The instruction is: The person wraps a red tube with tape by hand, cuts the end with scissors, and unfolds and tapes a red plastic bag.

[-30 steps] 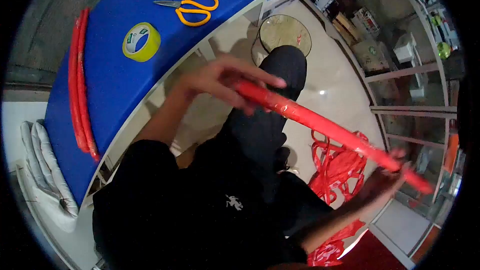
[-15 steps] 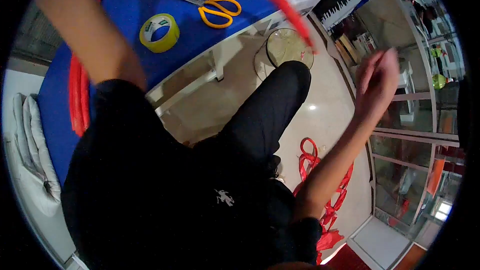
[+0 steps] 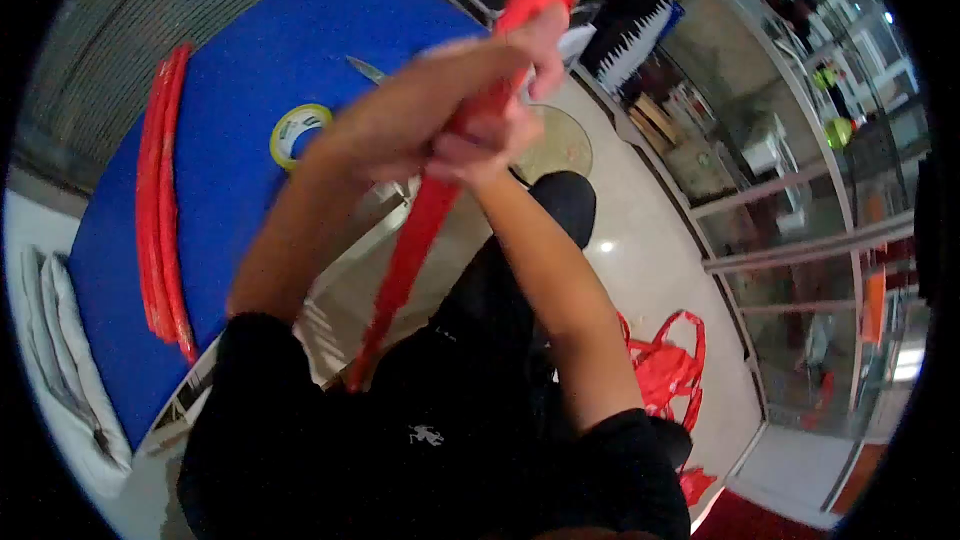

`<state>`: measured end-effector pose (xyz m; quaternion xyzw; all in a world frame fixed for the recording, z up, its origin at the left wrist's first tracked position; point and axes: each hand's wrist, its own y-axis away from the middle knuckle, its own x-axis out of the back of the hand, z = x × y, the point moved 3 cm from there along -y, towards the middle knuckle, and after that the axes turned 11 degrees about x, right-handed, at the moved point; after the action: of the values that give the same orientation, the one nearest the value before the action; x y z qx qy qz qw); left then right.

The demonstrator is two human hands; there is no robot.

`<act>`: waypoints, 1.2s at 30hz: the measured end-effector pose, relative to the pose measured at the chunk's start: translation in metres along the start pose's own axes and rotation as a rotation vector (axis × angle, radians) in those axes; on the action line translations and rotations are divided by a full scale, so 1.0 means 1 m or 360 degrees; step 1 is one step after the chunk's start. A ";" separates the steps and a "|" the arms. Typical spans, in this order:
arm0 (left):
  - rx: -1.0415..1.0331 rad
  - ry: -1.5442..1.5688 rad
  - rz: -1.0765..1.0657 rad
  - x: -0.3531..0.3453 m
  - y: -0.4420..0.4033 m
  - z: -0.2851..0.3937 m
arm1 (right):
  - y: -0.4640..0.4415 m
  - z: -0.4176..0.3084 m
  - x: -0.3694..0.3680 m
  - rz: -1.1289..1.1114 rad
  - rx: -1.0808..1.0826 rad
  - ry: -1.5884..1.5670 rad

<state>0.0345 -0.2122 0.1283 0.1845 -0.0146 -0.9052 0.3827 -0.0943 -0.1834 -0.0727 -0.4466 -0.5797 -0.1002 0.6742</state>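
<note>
Both hands, the left (image 3: 500,62) and the right (image 3: 484,147), close around a long red roll (image 3: 424,225), held at a steep slant above the lap, though blur appears to soften the fingers. Similar red rolls (image 3: 160,210) lie on the blue table (image 3: 235,50), left of the yellow tape (image 3: 281,139) (scissors (image 3: 366,69) partly hidden behind an arm).

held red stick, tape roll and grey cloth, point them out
Held red stick (image 3: 424,225), head view: its lower length.
Tape roll (image 3: 286,136), head view: left side of its face.
Grey cloth (image 3: 66,345), head view: middle of its folds.
</note>
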 end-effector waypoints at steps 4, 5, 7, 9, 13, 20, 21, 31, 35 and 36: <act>0.0112 0.0550 -0.0326 -0.037 -0.022 -0.038 | 0.016 0.011 0.013 -0.0042 -0.0087 -0.0237; 0.0081 0.0435 -0.0293 -0.045 -0.024 -0.039 | 0.021 0.014 0.020 -0.0036 -0.0120 -0.0360; 0.0066 0.0298 -0.0316 -0.058 -0.032 -0.041 | 0.044 0.021 0.042 -0.0025 -0.0208 -0.0674; 0.0007 0.0295 -0.0499 -0.069 -0.042 -0.043 | 0.084 0.027 0.068 -0.0097 -0.0337 -0.1104; -0.0117 0.0352 -0.0473 -0.097 -0.073 -0.053 | 0.205 0.026 0.121 -0.0241 -0.0806 -0.1978; 0.0156 0.0032 -0.0525 -0.155 -0.107 -0.075 | 0.397 -0.005 0.231 0.0695 -0.1793 -0.1838; 0.0138 -0.0074 -0.0587 -0.160 -0.110 -0.082 | 0.416 -0.012 0.239 0.1012 -0.1732 -0.1746; 0.0158 -0.0430 -0.0697 -0.200 -0.139 -0.156 | 0.478 -0.093 0.285 0.0916 -0.1927 -0.0714; 0.0292 -0.0485 -0.0701 -0.212 -0.145 -0.181 | 0.461 -0.094 0.299 0.0616 -0.1972 -0.0629; 0.0326 -0.0524 -0.0707 -0.215 -0.146 -0.184 | 0.456 -0.091 0.298 0.0641 -0.1968 -0.0631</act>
<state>0.1351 0.0619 0.0014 0.0716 -0.1269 -0.9784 0.1470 0.3581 0.1297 -0.0285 -0.8591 -0.4338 -0.2020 0.1814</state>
